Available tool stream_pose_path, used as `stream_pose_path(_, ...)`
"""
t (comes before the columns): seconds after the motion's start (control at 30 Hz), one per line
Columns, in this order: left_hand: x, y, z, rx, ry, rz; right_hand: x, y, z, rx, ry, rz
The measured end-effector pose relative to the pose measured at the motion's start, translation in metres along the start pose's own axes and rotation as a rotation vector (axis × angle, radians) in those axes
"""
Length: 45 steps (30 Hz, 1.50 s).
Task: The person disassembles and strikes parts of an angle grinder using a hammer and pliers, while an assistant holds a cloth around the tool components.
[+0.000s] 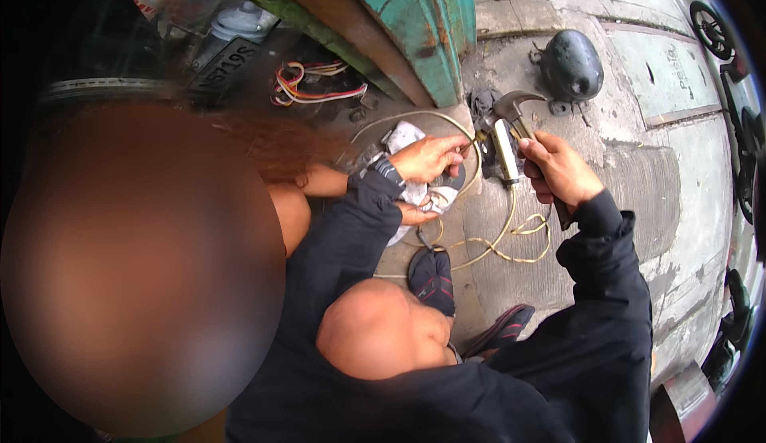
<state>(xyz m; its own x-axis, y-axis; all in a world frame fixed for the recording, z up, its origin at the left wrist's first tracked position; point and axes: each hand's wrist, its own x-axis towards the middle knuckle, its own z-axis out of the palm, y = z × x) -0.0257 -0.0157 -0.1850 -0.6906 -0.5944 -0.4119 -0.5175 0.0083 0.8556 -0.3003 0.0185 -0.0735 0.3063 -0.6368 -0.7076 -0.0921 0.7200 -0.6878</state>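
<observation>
Outdoors, over concrete (pixel 630 204) by a green post (pixel 415 36), the right grip (pixel 565 173) holds a hammer (pixel 511 106); the left grip (pixel 427 158) I cannot tell.

Flat daylight fills the scene I watch remotely: weathered grey concrete pavement (pixel 694 196) stretches right of the right hand (pixel 562 172), a dark spoked wheel (pixel 712 30) beyond, while a chipped, rust-streaked green upright post (pixel 435 36) stands ahead of the left hand (pixel 427 160).

Teal post (pixel 403 24): rust shows on my feed
Wire bundle (pixel 331 98): red, yellow, white, I see
Wheel (pixel 712 30): dark, upper right
</observation>
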Motion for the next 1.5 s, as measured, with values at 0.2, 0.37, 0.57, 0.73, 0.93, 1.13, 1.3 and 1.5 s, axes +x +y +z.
stream_pose_path(0.2,-0.008,-0.004,-0.005,-0.037,0.043,-0.010,-0.023,-0.049,-0.024,0.369,0.538,-0.569)
stream_pose_path(0.37,0.001,-0.003,-0.002,-0.050,0.017,0.008,0.011,0.008,-0.004,0.129,-0.034,0.080)
stream_pose_path(0.57,-0.010,-0.001,-0.007,-0.067,0.025,-0.028,-0.016,-0.031,-0.015,0.352,0.474,-0.440)
stream_pose_path(0.73,-0.005,0.003,-0.003,-0.018,0.047,-0.003,0.010,0.002,-0.003,0.047,0.033,-0.042)
stream_pose_path(0.93,-0.016,-0.010,-0.006,-0.101,0.060,-0.060,-0.003,-0.001,0.033,0.159,0.137,-0.163)
stream_pose_path(1.13,-0.005,0.004,-0.010,-0.133,0.049,0.033,-0.007,-0.014,-0.003,0.310,0.402,-0.333)
stream_pose_path(1.3,-0.002,0.004,-0.012,-0.015,-0.021,0.031,-0.011,0.007,0.008,0.258,0.322,-0.250)
stream_pose_path(1.5,-0.007,-0.002,-0.011,-0.048,-0.021,-0.020,-0.013,0.013,0.009,0.121,0.263,-0.255)
